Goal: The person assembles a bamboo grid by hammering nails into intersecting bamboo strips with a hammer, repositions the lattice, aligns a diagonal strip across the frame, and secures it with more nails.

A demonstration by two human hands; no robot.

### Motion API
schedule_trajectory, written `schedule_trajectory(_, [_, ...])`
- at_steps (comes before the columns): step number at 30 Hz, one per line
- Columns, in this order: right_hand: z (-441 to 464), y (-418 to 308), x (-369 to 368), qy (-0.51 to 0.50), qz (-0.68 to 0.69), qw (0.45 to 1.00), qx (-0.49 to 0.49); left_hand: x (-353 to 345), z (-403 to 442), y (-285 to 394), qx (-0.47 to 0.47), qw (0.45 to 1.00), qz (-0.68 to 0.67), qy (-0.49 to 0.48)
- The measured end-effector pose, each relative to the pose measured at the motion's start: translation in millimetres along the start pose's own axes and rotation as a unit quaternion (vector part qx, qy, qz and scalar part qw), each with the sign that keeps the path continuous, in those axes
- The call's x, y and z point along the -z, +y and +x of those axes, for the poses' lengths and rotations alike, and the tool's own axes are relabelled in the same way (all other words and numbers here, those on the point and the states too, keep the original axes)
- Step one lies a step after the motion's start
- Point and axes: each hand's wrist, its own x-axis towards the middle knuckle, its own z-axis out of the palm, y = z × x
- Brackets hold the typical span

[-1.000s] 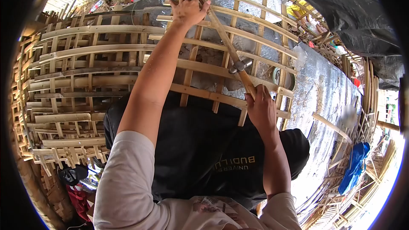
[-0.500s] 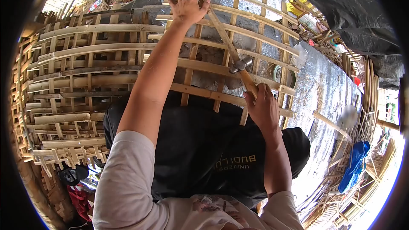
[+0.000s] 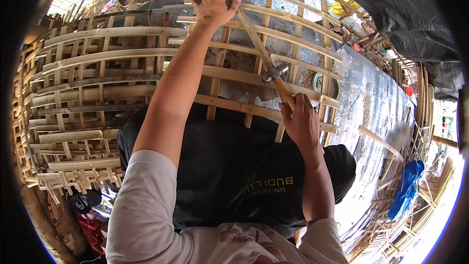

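A lattice of bamboo slats (image 3: 288, 61) lies before me. One bamboo slat (image 3: 253, 36) crosses it diagonally, running from the far side toward my right hand. Near its far end, my left hand (image 3: 214, 10) grips this slat between thumb and forefinger, the other fingers resting over the lattice. My right hand (image 3: 304, 126) is wrapped around the wooden handle of a hammer (image 3: 283, 91). The metal hammer head (image 3: 275, 73) is over the diagonal slat, around the middle of the lattice; whether it touches the slat I cannot tell.
More bamboo lattice (image 3: 102, 73) stretches to the left. Black cloth with gold lettering (image 3: 234, 166) covers my lap. Shiny silver sheeting (image 3: 373, 93) spreads to the right, with a loose slat (image 3: 381, 143) on it. A blue plastic piece (image 3: 406, 189) lies far right, and black sheeting (image 3: 410, 14) hangs upper right.
The view has shifted very slightly. Both hands keep their holds, and the hammer head has turned a little over almost the same spot.
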Motion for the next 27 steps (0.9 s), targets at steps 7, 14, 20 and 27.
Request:
schedule_trajectory(7, [0.5, -0.1, 0.9, -0.004, 0.006, 1.000, -0.003, -4.2, 0.9, -2.6, -0.001, 1.000, -0.017, 0.012])
schedule_trajectory(14, [0.0, 1.2, -1.9, 0.006, 0.002, 1.000, 0.001, 5.5, -3.4, 1.9, 0.006, 1.000, -0.010, 0.004])
schedule_trajectory(20, [-0.3, 4.0, -4.4, 0.011, 0.006, 1.000, 0.007, 6.2, -3.3, 2.7, 0.007, 1.000, -0.005, -0.002])
schedule_trajectory(27, [1.2, 2.3, -1.8, 0.004, 0.010, 1.000, -0.002, -3.6, -1.0, -3.0, -0.007, 1.000, -0.017, 0.025])
